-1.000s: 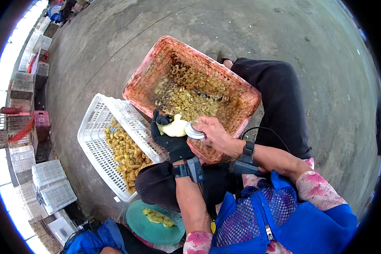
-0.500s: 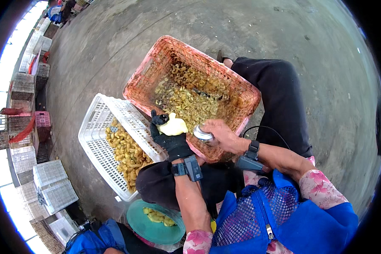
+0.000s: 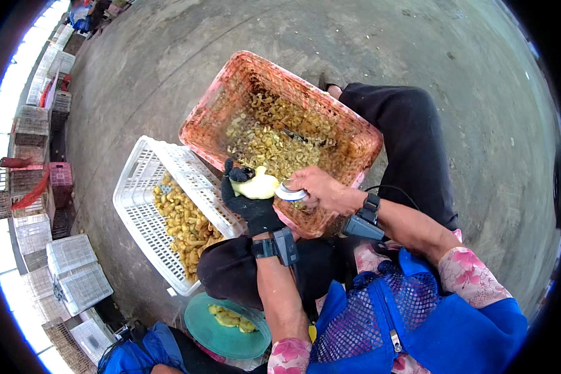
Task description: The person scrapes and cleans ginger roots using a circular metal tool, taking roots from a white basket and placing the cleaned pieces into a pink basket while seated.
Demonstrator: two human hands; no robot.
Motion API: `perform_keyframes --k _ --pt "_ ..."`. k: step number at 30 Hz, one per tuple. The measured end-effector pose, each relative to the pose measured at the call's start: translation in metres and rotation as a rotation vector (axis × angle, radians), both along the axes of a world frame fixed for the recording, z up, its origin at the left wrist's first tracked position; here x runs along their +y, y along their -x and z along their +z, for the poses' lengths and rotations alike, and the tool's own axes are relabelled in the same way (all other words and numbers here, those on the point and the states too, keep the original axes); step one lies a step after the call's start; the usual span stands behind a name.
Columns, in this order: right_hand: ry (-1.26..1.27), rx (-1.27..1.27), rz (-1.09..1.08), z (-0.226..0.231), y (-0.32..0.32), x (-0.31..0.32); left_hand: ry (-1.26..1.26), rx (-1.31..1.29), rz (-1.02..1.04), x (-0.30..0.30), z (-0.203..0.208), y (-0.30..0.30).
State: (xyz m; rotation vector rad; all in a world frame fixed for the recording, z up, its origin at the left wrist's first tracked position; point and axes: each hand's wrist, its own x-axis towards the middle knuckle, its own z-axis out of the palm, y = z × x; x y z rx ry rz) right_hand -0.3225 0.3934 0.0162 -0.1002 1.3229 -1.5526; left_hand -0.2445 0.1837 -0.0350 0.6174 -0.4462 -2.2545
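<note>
In a black glove, my left hand (image 3: pixel 255 210) is closed round a pale yellow, peeled piece of ginger (image 3: pixel 259 186). My bare right hand (image 3: pixel 325 188) grips a round, silvery, disc-shaped hand tool (image 3: pixel 290 192), its edge right at the ginger's right end. Whether the two touch is hard to tell. Both hands are over the near edge of a pink plastic crate (image 3: pixel 221 93), tilted toward me. Yellow and brown peelings (image 3: pixel 277 143) cover its bottom, with a dark, thin object (image 3: pixel 296 135) lying among them.
Left of the crate stands a white perforated basket (image 3: pixel 137 209) holding unpeeled ginger (image 3: pixel 187 227). A teal basin (image 3: pixel 207 340) with peeled ginger pieces (image 3: pixel 230 318) sits near my left knee. Someone in blue (image 3: pixel 159 349) is at lower left. Stacked crates (image 3: pixel 78 274) line the left side.
My right hand has shifted slightly up and left, bringing the round tool up against or close to the ginger's end. The left hand still holds the ginger in nearly the same place.
</note>
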Motion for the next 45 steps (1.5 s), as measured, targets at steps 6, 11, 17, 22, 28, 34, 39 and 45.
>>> perform_keyframes --k 6,11,17,22,28,34,39,45 --pt "-0.239 0.413 0.246 -0.006 -0.01 0.042 -0.22 0.322 -0.287 -0.014 0.008 -0.008" --pt "-0.088 0.17 0.029 0.015 0.023 0.034 -0.279 0.464 -0.396 0.002 0.018 -0.002" --pt "0.151 -0.239 -0.045 0.027 0.003 0.005 -0.106 0.155 -0.042 0.008 0.015 0.007" --pt "0.268 -0.606 -0.195 0.027 -0.008 -0.007 -0.09 0.171 -0.051 0.004 0.019 0.003" --pt "0.298 -0.839 -0.137 0.033 -0.003 -0.004 0.068 -0.014 -0.061 0.022 0.036 0.007" --pt "0.425 -0.896 -0.123 -0.003 -0.012 -0.004 0.292 -0.1 -0.089 0.022 0.034 0.011" --pt "0.496 -1.007 -0.176 -0.014 -0.019 -0.002 0.147 0.053 -0.137 0.021 0.037 0.007" --pt "0.361 -0.868 -0.222 -0.018 -0.019 -0.003 0.096 0.016 -0.103 0.018 0.036 0.01"
